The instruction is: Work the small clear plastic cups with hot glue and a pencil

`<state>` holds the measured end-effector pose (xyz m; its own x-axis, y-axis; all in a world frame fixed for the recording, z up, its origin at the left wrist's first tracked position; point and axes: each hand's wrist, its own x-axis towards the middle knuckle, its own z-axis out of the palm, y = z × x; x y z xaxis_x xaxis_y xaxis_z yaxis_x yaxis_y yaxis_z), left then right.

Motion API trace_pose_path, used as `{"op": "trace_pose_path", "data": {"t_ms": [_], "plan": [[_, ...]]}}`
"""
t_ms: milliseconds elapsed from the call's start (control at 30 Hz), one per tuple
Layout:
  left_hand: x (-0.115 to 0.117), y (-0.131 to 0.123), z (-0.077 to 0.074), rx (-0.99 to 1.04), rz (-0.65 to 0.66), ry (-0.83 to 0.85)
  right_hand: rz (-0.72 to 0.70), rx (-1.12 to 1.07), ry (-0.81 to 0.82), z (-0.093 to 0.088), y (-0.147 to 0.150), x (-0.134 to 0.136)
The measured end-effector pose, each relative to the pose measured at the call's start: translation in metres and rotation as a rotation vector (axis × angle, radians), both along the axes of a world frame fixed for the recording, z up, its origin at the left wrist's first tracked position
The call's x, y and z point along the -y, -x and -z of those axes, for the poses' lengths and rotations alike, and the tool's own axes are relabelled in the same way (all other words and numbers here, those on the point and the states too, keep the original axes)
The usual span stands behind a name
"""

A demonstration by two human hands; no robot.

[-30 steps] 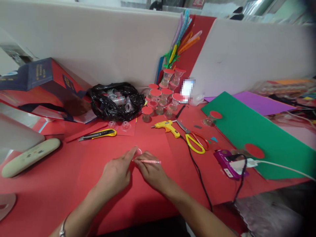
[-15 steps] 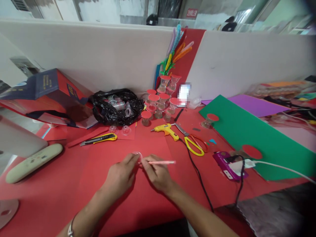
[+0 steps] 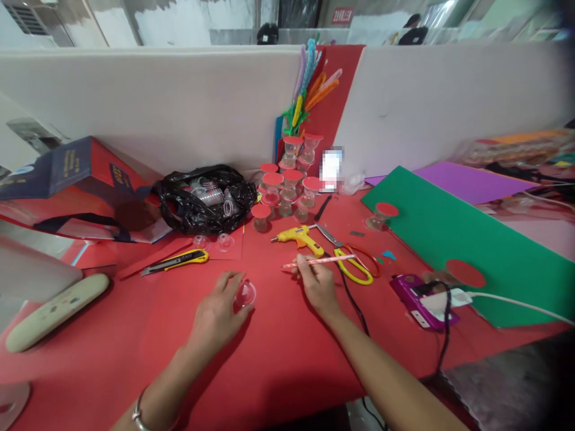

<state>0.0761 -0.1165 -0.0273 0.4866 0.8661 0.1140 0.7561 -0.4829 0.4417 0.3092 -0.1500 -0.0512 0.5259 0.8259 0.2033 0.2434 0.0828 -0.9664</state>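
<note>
A small clear plastic cup rests on the red paper, its round rim between the thumb and fingers of my left hand. My right hand is apart from it, to the right, closed round a pink patterned pencil. The pencil lies almost level, its tip pointing left. Just beyond my right hand are a yellow glue gun and scissors with yellow and red handles. Two more clear plastic pieces sit farther back, beside a yellow utility knife.
Several red-topped cup pieces are stacked near the partition. A black plastic bag holds clear cups. Green board and a purple power strip with cords occupy the right. A beige elongated object lies left.
My right hand has drawn away to the right and a little back with the pencil. My left fingers have loosened around the cup, which now shows more and sits slightly nearer.
</note>
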Motion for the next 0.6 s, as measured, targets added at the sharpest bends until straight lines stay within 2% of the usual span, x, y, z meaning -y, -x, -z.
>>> {"op": "trace_pose_path", "data": {"t_ms": [167,300,600], "plan": [[-0.005,-0.013,-0.004,0.102,0.008,0.087,-0.016,0.054,-0.021,0.002,0.001,0.001],[-0.003,-0.032,-0.01,0.094,-0.004,0.187,0.01,0.025,-0.024,0.004,-0.002,0.0],[-0.001,-0.051,0.003,0.155,-0.002,0.218,-0.009,0.01,-0.032,0.007,-0.003,-0.001]]}}
